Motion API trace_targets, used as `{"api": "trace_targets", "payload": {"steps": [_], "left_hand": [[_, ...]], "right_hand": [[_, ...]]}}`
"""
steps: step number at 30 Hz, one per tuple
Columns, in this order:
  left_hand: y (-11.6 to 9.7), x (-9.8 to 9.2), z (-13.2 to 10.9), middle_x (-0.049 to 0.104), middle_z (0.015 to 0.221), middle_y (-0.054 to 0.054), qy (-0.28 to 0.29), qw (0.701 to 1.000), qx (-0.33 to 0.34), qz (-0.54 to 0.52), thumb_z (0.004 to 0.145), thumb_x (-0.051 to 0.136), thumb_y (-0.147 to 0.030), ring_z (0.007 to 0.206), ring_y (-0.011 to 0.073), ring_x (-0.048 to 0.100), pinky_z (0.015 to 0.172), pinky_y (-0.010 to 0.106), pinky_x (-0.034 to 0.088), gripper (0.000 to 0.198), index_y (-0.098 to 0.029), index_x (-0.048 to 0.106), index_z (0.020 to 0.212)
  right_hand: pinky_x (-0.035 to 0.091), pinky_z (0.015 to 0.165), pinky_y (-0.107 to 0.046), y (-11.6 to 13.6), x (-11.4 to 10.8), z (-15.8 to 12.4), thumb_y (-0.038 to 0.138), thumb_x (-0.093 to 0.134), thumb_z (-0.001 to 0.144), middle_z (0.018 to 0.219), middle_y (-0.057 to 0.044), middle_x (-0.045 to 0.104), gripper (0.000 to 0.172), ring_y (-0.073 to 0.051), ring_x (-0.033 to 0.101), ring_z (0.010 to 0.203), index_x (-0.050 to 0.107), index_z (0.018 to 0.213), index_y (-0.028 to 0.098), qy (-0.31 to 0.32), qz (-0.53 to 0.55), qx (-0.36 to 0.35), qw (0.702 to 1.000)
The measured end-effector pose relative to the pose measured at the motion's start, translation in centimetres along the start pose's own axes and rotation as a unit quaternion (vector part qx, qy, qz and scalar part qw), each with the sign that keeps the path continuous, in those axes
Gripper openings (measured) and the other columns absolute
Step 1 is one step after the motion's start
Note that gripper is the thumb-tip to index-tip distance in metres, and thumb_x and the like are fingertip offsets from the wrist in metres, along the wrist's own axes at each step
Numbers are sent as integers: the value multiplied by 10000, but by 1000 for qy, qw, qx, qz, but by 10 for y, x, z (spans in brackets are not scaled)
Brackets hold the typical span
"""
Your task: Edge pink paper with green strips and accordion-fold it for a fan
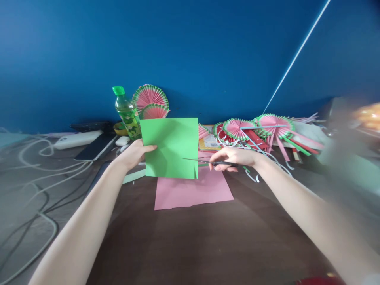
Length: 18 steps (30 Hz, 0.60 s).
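My left hand (pixel 135 153) pinches the left edge of a green paper sheet (pixel 170 146) and holds it upright above the table. A short slit shows near the sheet's lower right corner. My right hand (pixel 233 157) is closed on a pair of scissors (pixel 204 161), whose blades point left across the lower part of the green sheet. Below both hands a pink paper sheet (pixel 192 192) lies flat on the dark brown table (pixel 192 245).
Pink-and-green pleated paper fans (pixel 255 128) with strips lie at the back right, two more (pixel 150 101) lean on the blue wall. A green bottle (pixel 127 113), a power strip (pixel 78 139), a dark tablet (pixel 95 148) and white cables (pixel 35 166) fill the left.
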<state>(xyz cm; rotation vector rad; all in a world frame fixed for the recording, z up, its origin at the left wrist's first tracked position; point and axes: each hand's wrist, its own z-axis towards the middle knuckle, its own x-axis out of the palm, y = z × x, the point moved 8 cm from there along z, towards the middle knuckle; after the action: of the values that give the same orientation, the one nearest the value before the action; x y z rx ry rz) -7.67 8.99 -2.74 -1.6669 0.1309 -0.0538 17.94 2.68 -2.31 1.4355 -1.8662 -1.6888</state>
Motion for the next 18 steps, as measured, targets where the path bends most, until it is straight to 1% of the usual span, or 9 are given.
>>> {"api": "trace_targets", "payload": {"steps": [5, 12, 18], "left_hand": [[1, -2, 1, 708, 908, 80, -1, 1000, -1, 5, 523, 777, -269, 825, 261, 665, 680, 323, 533, 364, -194, 703, 871], [-2, 3, -4, 708, 916, 98, 6, 1000, -5, -11, 508, 787, -255, 842, 273, 664, 685, 336, 536, 400, -167, 696, 888], [-1, 1, -2, 711, 907, 90, -2, 1000, 2, -1, 506, 786, -262, 842, 276, 664, 672, 330, 541, 381, -179, 702, 868]], "right_hand": [[274, 384, -198, -1, -1, -1, 337, 613, 759, 753, -7, 567, 258, 10, 382, 372, 606, 895, 118, -8, 2, 6, 1000], [263, 359, -182, 0, -1, -2, 364, 616, 760, 647, 27, 515, 281, 3, 375, 369, 608, 896, 118, -2, 12, 0, 1000], [271, 350, -175, 0, 0, -3, 360, 629, 755, 660, 25, 510, 274, 3, 381, 383, 615, 884, 118, 5, 19, 4, 1000]]}}
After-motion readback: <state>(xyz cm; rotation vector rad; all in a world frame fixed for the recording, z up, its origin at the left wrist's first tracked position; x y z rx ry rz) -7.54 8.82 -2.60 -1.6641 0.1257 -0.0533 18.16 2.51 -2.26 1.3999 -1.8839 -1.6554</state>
